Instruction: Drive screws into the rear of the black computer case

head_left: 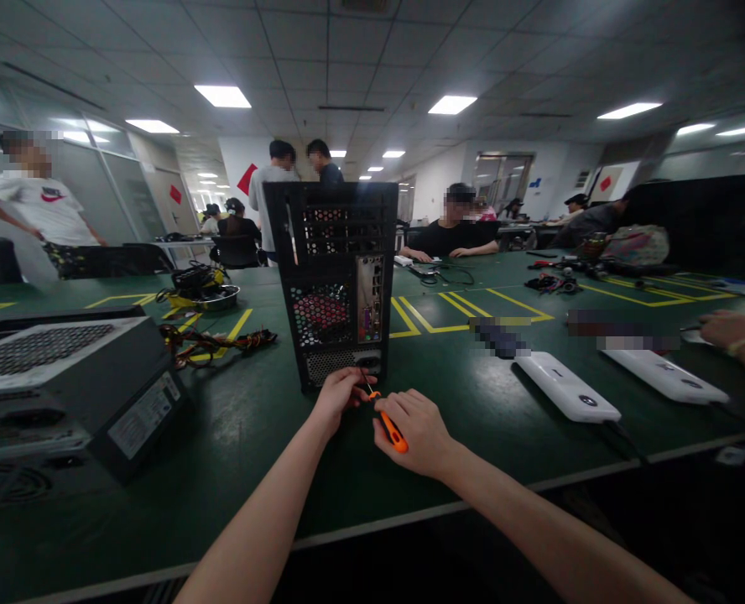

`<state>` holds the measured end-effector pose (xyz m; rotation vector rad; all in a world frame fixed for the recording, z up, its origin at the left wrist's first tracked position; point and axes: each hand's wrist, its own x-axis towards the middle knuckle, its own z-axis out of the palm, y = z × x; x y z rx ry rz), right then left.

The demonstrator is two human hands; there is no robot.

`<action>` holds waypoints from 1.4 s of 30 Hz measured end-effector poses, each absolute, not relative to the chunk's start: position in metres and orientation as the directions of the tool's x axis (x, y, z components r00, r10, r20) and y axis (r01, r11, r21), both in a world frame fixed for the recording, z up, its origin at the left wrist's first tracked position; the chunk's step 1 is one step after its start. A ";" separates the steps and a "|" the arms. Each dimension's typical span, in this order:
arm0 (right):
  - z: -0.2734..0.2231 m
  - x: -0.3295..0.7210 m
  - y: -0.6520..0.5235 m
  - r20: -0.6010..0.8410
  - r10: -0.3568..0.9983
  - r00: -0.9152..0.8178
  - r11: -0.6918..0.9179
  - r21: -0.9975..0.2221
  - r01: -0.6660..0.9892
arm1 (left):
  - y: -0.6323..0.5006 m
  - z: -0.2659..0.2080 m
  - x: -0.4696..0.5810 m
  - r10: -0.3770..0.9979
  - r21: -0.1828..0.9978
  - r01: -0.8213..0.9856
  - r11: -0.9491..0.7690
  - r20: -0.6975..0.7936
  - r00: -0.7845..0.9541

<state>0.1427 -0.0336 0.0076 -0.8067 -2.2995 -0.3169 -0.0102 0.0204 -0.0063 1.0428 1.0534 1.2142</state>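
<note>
A black computer case (340, 281) stands upright on the green table with its rear panel facing me. My right hand (418, 429) is closed around the orange and black handle of a screwdriver (395, 432). The thin shaft slants up and left to the bottom edge of the case, by the power supply (335, 367). Close to the shaft's tip, my left hand (342, 393) reaches the lower rear of the case with its fingers bent together. Whatever lies between those fingertips is hidden, and so is the screwdriver's tip.
A loose power supply box (64, 403) sits at the left, with bundled cables (221, 342) and a metal bowl (221, 297) behind it. White devices (567, 387) with cables lie at the right, near another person's hand (734, 329). Other people sit or stand beyond the table (265, 470).
</note>
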 end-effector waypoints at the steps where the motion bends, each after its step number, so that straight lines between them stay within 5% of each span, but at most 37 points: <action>1: 0.007 0.143 -0.033 0.670 0.461 -0.582 0.781 0.006 0.625 | 0.020 -0.006 -0.010 0.997 0.979 -0.193 0.066 -0.056 0.060; 14: 0.011 0.143 -0.035 0.611 0.441 -0.658 0.787 0.089 0.610 | 0.021 -0.008 -0.011 0.997 0.990 -0.134 0.040 -0.032 0.066; 42: 0.007 0.142 -0.034 0.646 0.442 -0.622 0.780 0.065 0.622 | 0.017 -0.001 -0.009 0.998 0.992 -0.112 0.049 -0.045 0.041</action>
